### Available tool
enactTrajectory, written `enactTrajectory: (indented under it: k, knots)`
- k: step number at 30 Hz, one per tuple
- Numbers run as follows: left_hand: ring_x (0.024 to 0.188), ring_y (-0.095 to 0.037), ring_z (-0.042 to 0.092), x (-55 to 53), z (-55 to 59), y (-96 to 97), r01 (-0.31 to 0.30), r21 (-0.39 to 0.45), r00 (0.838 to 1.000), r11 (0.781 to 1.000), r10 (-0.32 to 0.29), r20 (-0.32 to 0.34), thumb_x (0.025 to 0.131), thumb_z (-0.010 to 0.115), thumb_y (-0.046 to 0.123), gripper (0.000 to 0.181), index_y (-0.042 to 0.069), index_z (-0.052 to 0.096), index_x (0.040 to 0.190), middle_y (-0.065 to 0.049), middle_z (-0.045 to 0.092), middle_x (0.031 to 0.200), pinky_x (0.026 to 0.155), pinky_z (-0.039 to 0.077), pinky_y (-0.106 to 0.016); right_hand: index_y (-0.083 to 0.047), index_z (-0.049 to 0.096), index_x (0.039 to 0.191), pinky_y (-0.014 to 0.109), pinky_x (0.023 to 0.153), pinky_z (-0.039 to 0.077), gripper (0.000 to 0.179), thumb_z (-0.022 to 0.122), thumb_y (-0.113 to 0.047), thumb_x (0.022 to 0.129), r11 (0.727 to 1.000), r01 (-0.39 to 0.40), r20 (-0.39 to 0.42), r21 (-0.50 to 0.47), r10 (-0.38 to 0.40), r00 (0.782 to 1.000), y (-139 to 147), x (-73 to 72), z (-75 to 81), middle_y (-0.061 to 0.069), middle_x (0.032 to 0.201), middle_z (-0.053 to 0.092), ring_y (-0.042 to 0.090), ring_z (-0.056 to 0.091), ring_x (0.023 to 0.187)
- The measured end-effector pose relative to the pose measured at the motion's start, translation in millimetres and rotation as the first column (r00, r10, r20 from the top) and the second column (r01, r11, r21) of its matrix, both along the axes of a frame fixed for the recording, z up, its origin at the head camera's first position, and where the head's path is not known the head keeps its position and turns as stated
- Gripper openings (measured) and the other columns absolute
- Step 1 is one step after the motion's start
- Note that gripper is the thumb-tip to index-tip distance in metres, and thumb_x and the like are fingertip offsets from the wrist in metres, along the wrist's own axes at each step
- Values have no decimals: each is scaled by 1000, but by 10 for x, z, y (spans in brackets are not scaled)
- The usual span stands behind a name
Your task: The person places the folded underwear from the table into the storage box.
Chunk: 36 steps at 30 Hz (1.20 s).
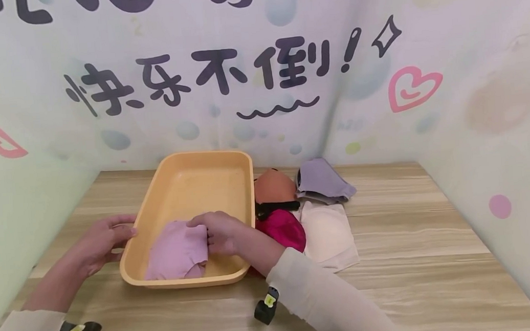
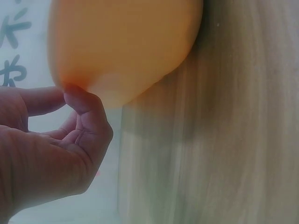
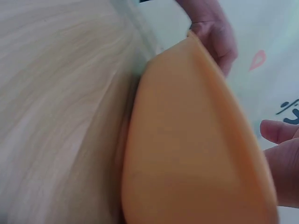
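Observation:
A lilac-pink folded undergarment [image 1: 174,249] with a wavy edge lies at the near end of a yellow-orange plastic tray [image 1: 236,278]. My right hand [image 1: 223,232] reaches over the tray's right side and grips the garment at its upper right corner. In the right wrist view the tray wall [image 3: 173,135] covers the garment and most of that hand. At the tray's left side, my left hand [image 1: 102,243] pinches the rim between thumb and fingers, which the left wrist view shows close up around the tray's edge [image 2: 121,46].
Right of the tray lie several bras: an orange one [image 1: 275,186] with a black band, a magenta one [image 1: 282,231], a cream one [image 1: 329,233] and a grey-purple one [image 1: 323,181]. The wood-grain table [image 1: 420,277] meets a printed backdrop [image 1: 359,128].

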<state>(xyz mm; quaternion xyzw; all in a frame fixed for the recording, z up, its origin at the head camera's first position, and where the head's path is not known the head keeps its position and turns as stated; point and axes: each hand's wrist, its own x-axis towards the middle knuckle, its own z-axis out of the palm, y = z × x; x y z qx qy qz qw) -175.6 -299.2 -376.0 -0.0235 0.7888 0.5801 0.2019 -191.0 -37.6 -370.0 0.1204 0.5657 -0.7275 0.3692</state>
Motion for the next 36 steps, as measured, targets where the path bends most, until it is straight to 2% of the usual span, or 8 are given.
enactTrajectory:
  k: [6, 15, 23, 31, 36]
  knots:
    - [87, -8, 64, 1, -5, -11, -1, 11, 1000, 1000, 1, -1, 99, 52, 16, 61, -11, 24, 145, 10, 67, 96, 71, 57, -38, 13, 20, 147, 51, 114, 27, 80, 66, -21, 90, 999, -49, 45, -8, 49, 998, 107, -31, 115, 31, 154, 21, 44, 25, 142]
    - [85, -8, 64, -2, -17, -17, -9, 11, 1000, 1000, 9, 1, 99, 53, 16, 61, -11, 24, 145, 10, 68, 94, 69, 57, -37, 14, 21, 146, 46, 108, 38, 81, 62, -30, 92, 996, -94, 24, -10, 94, 995, 359, -130, 245, 34, 149, 29, 45, 36, 136]
    - [85, -8, 64, -4, -19, -16, -10, 18, 1000, 1000, 10, 4, 98, 52, 15, 60, -11, 24, 145, 11, 68, 92, 70, 57, -38, 12, 17, 149, 44, 107, 39, 81, 58, -32, 94, 993, -102, 31, -64, 104, 994, 526, -179, 271, 33, 150, 27, 45, 39, 134]
    - [87, -8, 64, -6, -34, -12, -5, 4, 1000, 1000, 5, 4, 99, 53, 17, 62, -11, 23, 146, 8, 67, 97, 71, 57, -37, 12, 23, 148, 43, 102, 44, 76, 56, -33, 96, 990, -112, 29, -81, 115, 993, 717, -247, 352, 30, 142, 42, 42, 55, 121]
    - [87, -8, 64, -8, -27, -11, -4, 4, 1000, 1000, 4, 2, 99, 52, 16, 62, -11, 22, 146, 9, 67, 97, 71, 57, -37, 11, 27, 146, 42, 102, 44, 70, 51, -32, 97, 988, -132, -2, -82, 133, 991, 892, -287, 418, 28, 143, 45, 41, 56, 121]
